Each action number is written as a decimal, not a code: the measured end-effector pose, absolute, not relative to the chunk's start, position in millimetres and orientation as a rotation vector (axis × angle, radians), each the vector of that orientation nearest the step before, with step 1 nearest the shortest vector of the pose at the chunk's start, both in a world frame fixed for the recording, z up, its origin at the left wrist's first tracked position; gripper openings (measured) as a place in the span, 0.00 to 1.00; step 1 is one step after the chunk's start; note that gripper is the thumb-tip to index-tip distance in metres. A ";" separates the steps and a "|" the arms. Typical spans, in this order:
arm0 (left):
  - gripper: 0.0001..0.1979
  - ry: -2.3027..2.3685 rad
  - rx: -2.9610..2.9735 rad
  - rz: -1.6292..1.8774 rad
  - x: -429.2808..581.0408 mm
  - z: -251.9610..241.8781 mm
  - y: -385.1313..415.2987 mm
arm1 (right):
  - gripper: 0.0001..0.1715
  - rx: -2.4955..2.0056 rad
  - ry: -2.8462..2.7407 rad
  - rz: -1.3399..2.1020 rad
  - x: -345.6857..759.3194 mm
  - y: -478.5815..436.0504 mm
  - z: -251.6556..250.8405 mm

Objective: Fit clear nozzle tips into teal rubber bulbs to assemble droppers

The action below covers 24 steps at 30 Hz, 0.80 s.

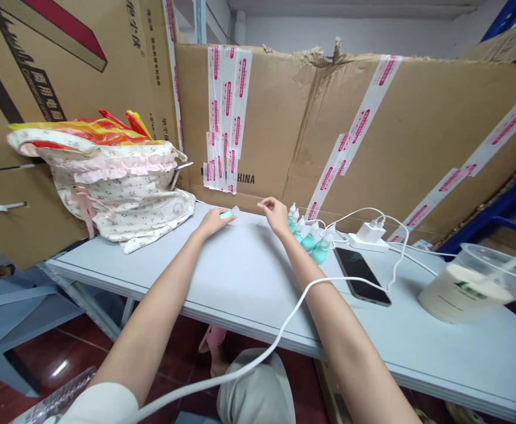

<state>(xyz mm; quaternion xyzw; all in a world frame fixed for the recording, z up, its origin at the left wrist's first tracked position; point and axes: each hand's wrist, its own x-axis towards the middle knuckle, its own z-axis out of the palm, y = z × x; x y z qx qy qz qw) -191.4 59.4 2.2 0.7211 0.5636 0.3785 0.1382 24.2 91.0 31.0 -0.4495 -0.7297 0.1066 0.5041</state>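
My left hand (213, 222) is closed around a small teal bulb with a clear tip (226, 214), which looks like a bulb syringe; the fingers hide part of it. To its right, my right hand (274, 213) is raised above the table with thumb and fingertips pinched together. Whatever those fingertips hold, if anything, is too small to make out. Just right of that wrist stand several teal bulb syringes (309, 241) with clear pointed nozzles, upright in a cluster and partly hidden by my forearm.
Cardboard sheets (266, 129) wall off the back of the grey table (240, 265). A floral cloth bag (120, 188) sits at left. At right are a black phone (361, 275), a white charger (370, 233) and a drink cup (463, 291). A white cable (279, 333) crosses in front of my right forearm.
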 end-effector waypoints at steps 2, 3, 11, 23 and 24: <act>0.23 1.650 2.073 1.094 -192.2 1.3 60.7 | 0.07 -1.240 -2.007 0.135 25.1 95.7 28.7; 0.23 1.660 2.066 1.090 -192.5 0.9 60.9 | 0.06 -1.288 -2.121 0.049 23.5 98.7 27.5; 0.22 1.675 2.018 1.058 -192.1 0.4 59.9 | 0.08 -1.339 -2.589 -0.465 -1.0 119.3 21.3; 0.22 1.777 2.061 1.013 -192.4 -1.3 60.5 | 0.08 -1.553 -2.586 -0.396 3.1 124.7 20.3; 0.22 1.791 2.066 1.013 -191.7 -1.7 60.7 | 0.09 -1.558 -2.557 -0.369 3.1 124.4 23.0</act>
